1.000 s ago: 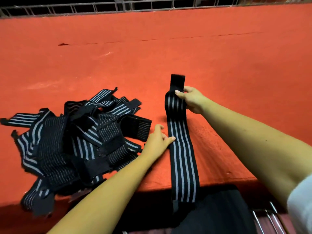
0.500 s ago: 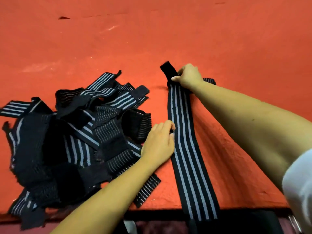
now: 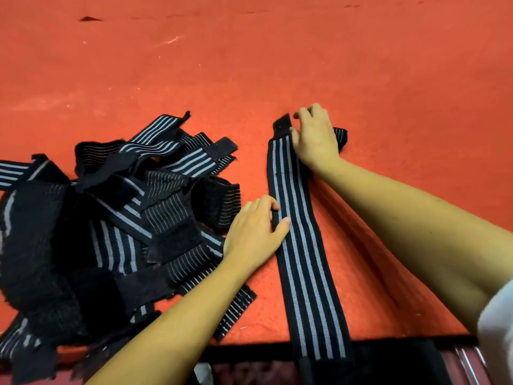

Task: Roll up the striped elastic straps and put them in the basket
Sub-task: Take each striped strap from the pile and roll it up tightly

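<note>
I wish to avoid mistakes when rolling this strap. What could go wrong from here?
1. The laid-out strap hangs over the front edge of the table; its weight may drag it askew during rolling.
2. Under the right hand the far end looks bunched, with a part sticking out to the right, so the roll may start crooked.
3. The pile lies close to the left hand; a loose end might get caught.

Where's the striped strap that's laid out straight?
Head view, right of centre: the long black grey-striped elastic strap lies on the red table, just right of the tangled strap pile.
</note>
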Available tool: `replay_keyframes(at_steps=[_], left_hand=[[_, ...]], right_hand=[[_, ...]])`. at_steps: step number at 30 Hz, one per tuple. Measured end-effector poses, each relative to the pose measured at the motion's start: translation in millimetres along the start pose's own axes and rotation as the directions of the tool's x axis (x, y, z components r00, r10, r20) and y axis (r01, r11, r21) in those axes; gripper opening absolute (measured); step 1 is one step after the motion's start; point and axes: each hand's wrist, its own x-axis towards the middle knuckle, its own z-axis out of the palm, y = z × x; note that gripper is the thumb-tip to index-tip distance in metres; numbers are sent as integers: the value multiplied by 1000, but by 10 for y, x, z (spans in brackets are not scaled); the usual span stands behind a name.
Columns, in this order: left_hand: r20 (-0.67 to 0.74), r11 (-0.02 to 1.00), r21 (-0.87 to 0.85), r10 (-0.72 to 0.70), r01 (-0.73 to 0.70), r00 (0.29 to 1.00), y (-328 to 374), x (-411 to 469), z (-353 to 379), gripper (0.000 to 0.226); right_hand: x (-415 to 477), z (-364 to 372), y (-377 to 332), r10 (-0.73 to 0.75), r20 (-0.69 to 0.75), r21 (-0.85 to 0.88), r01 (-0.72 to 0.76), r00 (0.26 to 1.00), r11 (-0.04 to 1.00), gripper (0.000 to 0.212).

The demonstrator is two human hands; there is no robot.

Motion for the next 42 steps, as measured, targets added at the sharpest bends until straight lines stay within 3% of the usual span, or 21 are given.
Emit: replay_keyframes(at_steps=[2,4,6,7,9,13,16,18,20,22,25,28,30,31,33,35,39,41,42], left_hand=[[-4,999,42,31,-31,1000,-1,-7,4,34],[-2,991,117,62,-62,998,-10,-13,21,42],[10,987,147,64,-64,998,-23,-19,35,47],[15,986,151,66,-67,998,-26,-20,39,48],[14,984,158,74,-76,997,-30,-18,46,50],[12,981,174,86,-87,996,-37,-7,51,51],[15,979,181,98,-99,995,-28,-13,53,51],[19,979,181,97,-99,995,-16,-13,42,51],[20,984,157,84,-86,996,-9,-28,24,48],[-26,995,25,96,-95,995,5,-78,-8,38],[-147,960,-127,231,-250,962,97,-174,-221,21],[-251,928,61,370,-367,894,151,-153,-634,14],[-250,939,254,294,-230,923,89,-58,-914,18],[-189,936,323,206,-137,960,15,-19,-1023,20],[1,922,386,41,-39,999,-152,-7,-1154,28],[127,917,392,31,-78,991,-293,-76,-1200,36],[156,902,398,112,-166,981,-334,-212,-1250,34],[131,896,419,102,-148,986,-302,-229,-1289,34],[88,910,393,107,-133,990,-281,-230,-1319,33]], right_hand=[[-19,-99,132,124,7,-98,-123,992,988,39],[-35,-164,300,255,183,-155,-228,950,961,45],[-82,-179,467,228,350,-126,-196,908,973,45],[-111,-189,534,187,366,-95,-163,912,982,46],[-134,-225,613,129,327,-70,-112,936,991,46],[-80,-306,695,58,261,-196,-6,964,981,42],[-101,-293,781,121,292,-242,-49,949,969,48],[-176,-275,708,103,232,-234,-47,967,971,55],[-273,-283,490,-4,150,-137,25,989,990,54],[-409,-308,199,-59,153,55,51,986,997,45],[-620,-360,-195,-20,240,334,-64,971,941,30],[-812,-401,-518,-47,442,580,-246,896,777,18],[-953,-450,-729,-148,584,708,-413,798,573,14],[-1022,-467,-829,-193,610,726,-445,768,524,14],[-1140,-463,-960,-229,613,730,-431,756,530,19],[-1226,-477,-1035,-218,610,712,-405,762,573,20],[-1205,-550,-1022,-130,554,509,-212,822,834,25],[-1118,-698,-1024,-69,452,499,-188,890,846,27],[-1062,-818,-1029,-3,406,588,-259,914,767,24]])
